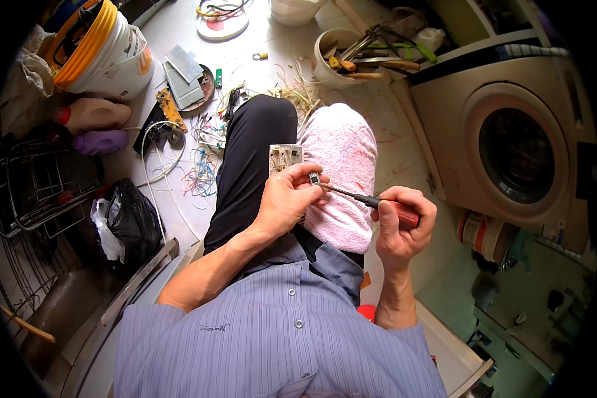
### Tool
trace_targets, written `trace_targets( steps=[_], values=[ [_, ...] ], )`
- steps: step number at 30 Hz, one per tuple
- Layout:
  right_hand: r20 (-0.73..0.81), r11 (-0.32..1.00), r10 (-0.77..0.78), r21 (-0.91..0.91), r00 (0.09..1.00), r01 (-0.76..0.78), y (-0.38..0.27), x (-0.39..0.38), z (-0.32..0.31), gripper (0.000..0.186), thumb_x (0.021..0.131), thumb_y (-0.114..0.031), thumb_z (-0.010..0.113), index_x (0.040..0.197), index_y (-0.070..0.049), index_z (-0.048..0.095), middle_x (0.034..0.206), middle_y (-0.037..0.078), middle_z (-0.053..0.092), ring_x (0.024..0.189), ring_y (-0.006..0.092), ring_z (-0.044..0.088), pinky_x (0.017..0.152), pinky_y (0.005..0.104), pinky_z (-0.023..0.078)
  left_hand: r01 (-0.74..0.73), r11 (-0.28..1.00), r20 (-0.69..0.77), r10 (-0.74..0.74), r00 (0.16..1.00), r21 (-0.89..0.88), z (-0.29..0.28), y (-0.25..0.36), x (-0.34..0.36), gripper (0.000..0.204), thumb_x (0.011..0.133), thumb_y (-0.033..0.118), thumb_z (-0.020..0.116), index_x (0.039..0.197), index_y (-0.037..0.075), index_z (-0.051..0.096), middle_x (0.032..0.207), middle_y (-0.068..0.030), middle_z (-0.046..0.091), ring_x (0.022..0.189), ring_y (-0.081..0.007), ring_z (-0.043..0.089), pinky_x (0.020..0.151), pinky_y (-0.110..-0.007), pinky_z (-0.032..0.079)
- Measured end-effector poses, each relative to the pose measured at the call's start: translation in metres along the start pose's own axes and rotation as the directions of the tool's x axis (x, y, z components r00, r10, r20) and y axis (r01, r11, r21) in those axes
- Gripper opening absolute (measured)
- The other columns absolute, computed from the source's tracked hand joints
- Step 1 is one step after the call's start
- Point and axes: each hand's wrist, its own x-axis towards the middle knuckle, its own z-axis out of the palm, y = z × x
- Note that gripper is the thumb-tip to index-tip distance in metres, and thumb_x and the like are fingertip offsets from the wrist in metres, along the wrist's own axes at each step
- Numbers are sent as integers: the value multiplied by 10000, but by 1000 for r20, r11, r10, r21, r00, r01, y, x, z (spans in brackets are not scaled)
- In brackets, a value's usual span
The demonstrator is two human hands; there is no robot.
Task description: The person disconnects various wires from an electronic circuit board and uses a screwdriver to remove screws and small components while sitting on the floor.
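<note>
My left hand (285, 199) is over my lap, its thumb and fingers pinching a small grey and black electronic part (314, 178). Just beyond those fingers a small circuit board (284, 156) shows above my thighs; whether the hand also supports it, I cannot tell. My right hand (404, 222) is wrapped round the red and black handle of a screwdriver (365, 198). Its thin shaft points left, and the tip meets the small part at my left fingertips. A pink and white towel (340, 172) covers my right thigh.
Loose coloured wires (202, 166) and a round tray (204, 93) with grey plates lie on the floor at left. Beyond my knees stands a tool bucket (331, 60). A washing machine (444, 126) is at right; a white bucket (123, 66) and a black bag (136, 219) stand left.
</note>
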Motion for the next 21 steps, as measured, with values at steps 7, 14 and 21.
trace_targets(
  steps=[7, 14, 21],
  values=[
    [30, 999, -40, -9, 999, 41, 1, 4, 0, 329, 896, 16, 758, 1120, -8, 519, 987, 166, 684, 728, 112, 619, 664, 234, 514, -19, 1000, -10, 18, 1000, -7, 1, -3, 0, 401, 892, -86, 607, 1290, -118, 570, 1106, -157, 716, 863, -151, 705, 757, -280, 607],
    [228, 967, -178, -140, 957, 213, -12, 25, -4, 376, 827, 42, 803, 1094, -3, 541, 933, 178, 695, 702, 156, 667, 611, 263, 545, 7, 1000, 20, -7, 1000, 24, -1, -4, 2, 423, 910, -72, 618, 1322, -120, 539, 1130, -149, 710, 928, -162, 708, 791, -285, 604],
    [292, 858, -236, -385, 927, 340, -25, 37, -1, 394, 784, -59, 864, 1060, -8, 586, 765, 107, 654, 592, 210, 637, 524, 305, 494, 7, 998, 74, -2, 997, -67, -6, -1, -1, 439, 1006, -10, 536, 1429, -105, 465, 1267, -181, 662, 1099, -207, 686, 892, -306, 602]
  ],
)
